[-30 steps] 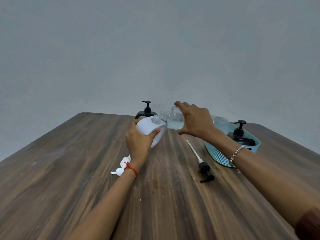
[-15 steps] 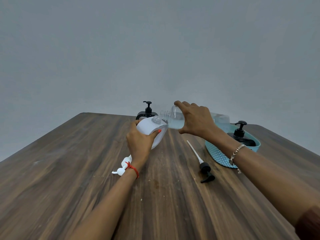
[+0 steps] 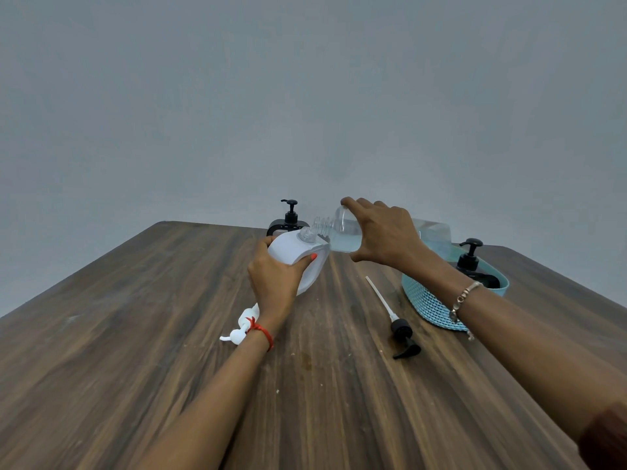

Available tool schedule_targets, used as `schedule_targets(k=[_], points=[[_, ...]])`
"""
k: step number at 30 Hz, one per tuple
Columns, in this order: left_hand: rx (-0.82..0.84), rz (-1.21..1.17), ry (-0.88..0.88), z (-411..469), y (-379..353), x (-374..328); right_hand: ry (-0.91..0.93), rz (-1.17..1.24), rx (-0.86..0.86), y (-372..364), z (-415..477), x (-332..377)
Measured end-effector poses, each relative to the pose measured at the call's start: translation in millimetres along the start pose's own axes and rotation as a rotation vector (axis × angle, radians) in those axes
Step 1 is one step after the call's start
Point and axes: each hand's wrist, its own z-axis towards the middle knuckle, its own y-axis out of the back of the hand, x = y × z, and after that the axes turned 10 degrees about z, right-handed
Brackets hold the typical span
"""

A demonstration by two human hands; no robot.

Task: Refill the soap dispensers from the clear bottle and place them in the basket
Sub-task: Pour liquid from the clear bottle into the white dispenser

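Note:
My left hand (image 3: 273,278) grips a white soap dispenser (image 3: 294,251) with its pump off, tilted toward the right. My right hand (image 3: 381,234) holds the clear bottle (image 3: 341,232) on its side, its threaded neck resting at the dispenser's open mouth; clear liquid sits in the bottle's lower half. A black dispenser (image 3: 290,218) stands behind the white one. Another black dispenser (image 3: 470,261) stands in the light-blue basket (image 3: 427,301) at the right.
A white pump head (image 3: 242,325) lies on the wooden table (image 3: 135,334) beside my left wrist. A black pump head with a long white tube (image 3: 400,329) lies between my arms, just left of the basket. A grey wall rises behind the table's far edge.
Both hands hold almost the same pose; the clear bottle stays tipped at the white dispenser's mouth with only a slight shift.

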Motion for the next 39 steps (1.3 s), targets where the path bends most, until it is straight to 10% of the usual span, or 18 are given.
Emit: schedule_targets(k=[39], points=[[0.007, 0.014, 0.009, -0.7, -1.3, 1.0, -0.003, 0.007, 0.026, 2.5, -1.6, 1.2]])
